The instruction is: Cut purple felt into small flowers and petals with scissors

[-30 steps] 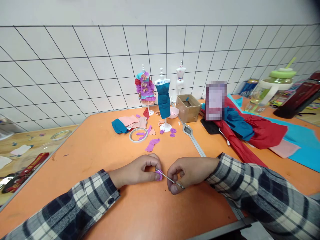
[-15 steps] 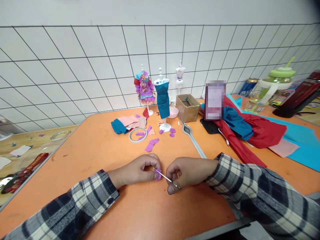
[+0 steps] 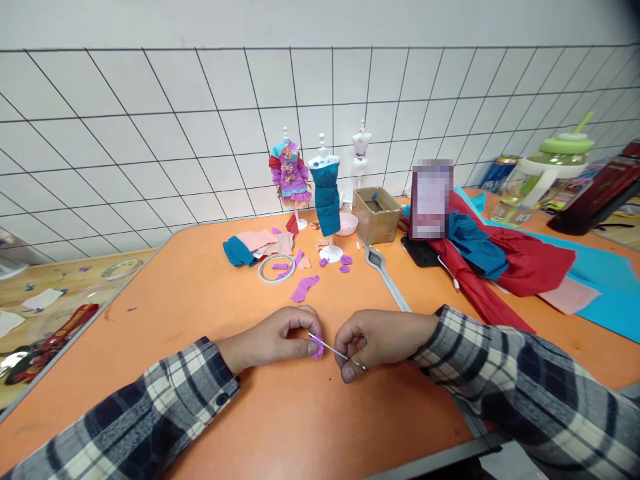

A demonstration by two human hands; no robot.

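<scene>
My left hand pinches a small crumpled piece of purple crepe paper between thumb and fingers, low over the orange table. Curled fingers of my right hand hold slim metal scissors; the handle end is partly hidden by thumb and fingers. Their blade points left and crosses the paper by my left fingertips. Just beyond my hands lies a purple crepe strip, with little purple rosettes near the foot of a dress form in a teal wrap.
Behind stand a dressed purple form, a bare white form, a cardboard box and a pink bowl. A tape roll lies left. Rightward are a phone, red crepe paper and a jug.
My right hand and the scissors have shifted very slightly right, and the scissors' angle has changed a little. My left hand keeps its pinch on the crepe paper.
</scene>
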